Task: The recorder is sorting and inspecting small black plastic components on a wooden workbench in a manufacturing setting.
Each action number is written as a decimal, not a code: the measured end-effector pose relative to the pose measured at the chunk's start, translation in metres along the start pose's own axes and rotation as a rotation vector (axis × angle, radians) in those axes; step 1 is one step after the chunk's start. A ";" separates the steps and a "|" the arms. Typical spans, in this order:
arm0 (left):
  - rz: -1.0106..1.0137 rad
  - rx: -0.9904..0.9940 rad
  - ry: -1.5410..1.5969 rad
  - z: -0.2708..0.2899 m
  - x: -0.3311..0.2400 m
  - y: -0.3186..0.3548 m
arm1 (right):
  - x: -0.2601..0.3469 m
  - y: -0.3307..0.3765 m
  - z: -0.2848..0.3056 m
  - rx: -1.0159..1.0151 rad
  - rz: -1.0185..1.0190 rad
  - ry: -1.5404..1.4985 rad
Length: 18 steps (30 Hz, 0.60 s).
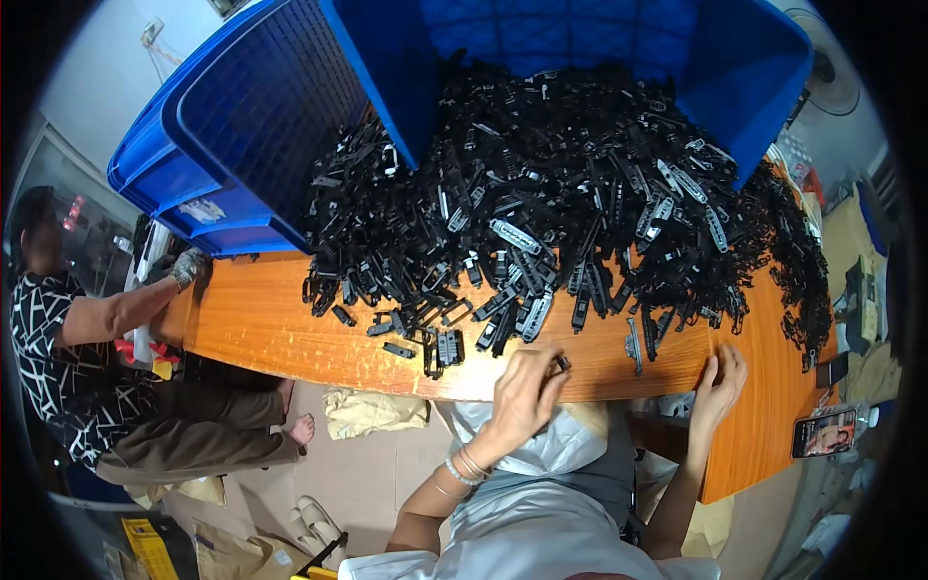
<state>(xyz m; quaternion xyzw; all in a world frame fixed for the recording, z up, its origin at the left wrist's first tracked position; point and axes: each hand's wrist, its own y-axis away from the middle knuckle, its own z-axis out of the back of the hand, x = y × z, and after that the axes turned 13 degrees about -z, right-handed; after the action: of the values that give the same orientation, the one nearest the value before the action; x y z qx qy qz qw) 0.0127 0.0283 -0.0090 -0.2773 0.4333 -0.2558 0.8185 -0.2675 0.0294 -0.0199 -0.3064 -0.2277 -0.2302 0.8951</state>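
Note:
Over the table's near edge, my left hand point(522, 398) is closed, with a small black plastic part point(562, 364) pinched between thumb and fingers. My right hand point(719, 383) is at the table edge further right, fingers loosely bent and apart, with nothing visible in it. Between the hands lies a single long, thin black part point(633, 345). Just beyond them spreads a big heap of black plastic parts point(541, 184), many of them long and slotted. A short stack of black parts point(445, 348) sits to the left of my left hand.
Two blue crates point(242, 126) lean over the heap, the larger blue crate point(754, 77) tipped on its side. A phone point(825, 433) stands at the right of the wooden table point(261, 304). At far left, another person point(68, 358) reaches a gloved hand point(189, 268) to the table end.

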 end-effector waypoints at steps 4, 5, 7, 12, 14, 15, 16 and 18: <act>0.020 0.078 0.022 -0.019 -0.005 0.003 | -0.014 -0.022 -0.008 0.000 -0.148 0.141; 0.027 0.112 0.023 -0.022 -0.003 0.003 | -0.016 -0.024 -0.010 0.014 -0.173 0.148; 0.015 0.118 0.033 -0.026 -0.002 0.002 | -0.017 -0.024 -0.015 0.022 -0.188 0.112; 0.052 0.095 0.050 -0.031 0.000 0.000 | -0.008 -0.021 -0.021 0.034 -0.010 0.137; 0.044 0.081 0.007 -0.032 0.003 0.002 | -0.002 -0.024 -0.021 0.041 -0.001 0.128; 0.038 0.056 -0.044 -0.033 0.004 0.003 | 0.000 -0.025 -0.021 0.036 -0.011 0.136; 0.049 0.059 -0.027 -0.033 0.003 0.003 | 0.003 -0.027 -0.022 0.051 -0.020 0.096; 0.028 0.073 -0.053 -0.034 0.004 0.002 | 0.003 -0.031 -0.025 0.060 -0.027 0.038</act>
<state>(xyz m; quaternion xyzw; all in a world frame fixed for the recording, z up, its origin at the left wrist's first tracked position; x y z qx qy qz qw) -0.0136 0.0192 -0.0282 -0.2479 0.4058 -0.2523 0.8427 -0.2756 -0.0101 -0.0224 -0.2717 -0.2218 -0.2412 0.9049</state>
